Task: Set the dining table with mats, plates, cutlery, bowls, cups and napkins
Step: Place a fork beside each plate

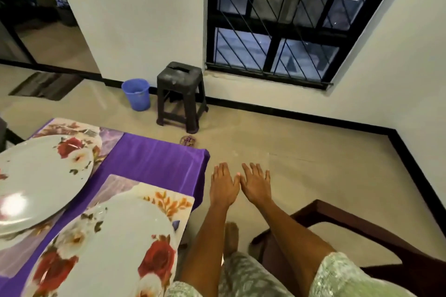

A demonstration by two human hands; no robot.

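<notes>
- A purple tablecloth (154, 159) covers the table at the left of the view, its corner ending just short of the hands.
- 2 floral plates sit on it: the far plate (38, 176) on the far mat (106, 134), with a fork (82, 131) lying on that mat beyond the plate, and the near plate (113, 243) on the near mat (169, 200).
- The left hand (223, 185) is held out flat, palm down, past the table's right edge and above the floor; its fingers are straight and slightly spread, holding and touching no tableware.
- The right hand (255, 184) is stretched out just beside it in the same way, fingers straight and fanned, gripping nothing; the 2 thumbs nearly meet or touch, and I cannot tell which.
- Beyond, a blue bin (136, 94) and a dark stool (181, 94) stand against the wall.
- A wooden chair (362, 229) stands at the lower right.
</notes>
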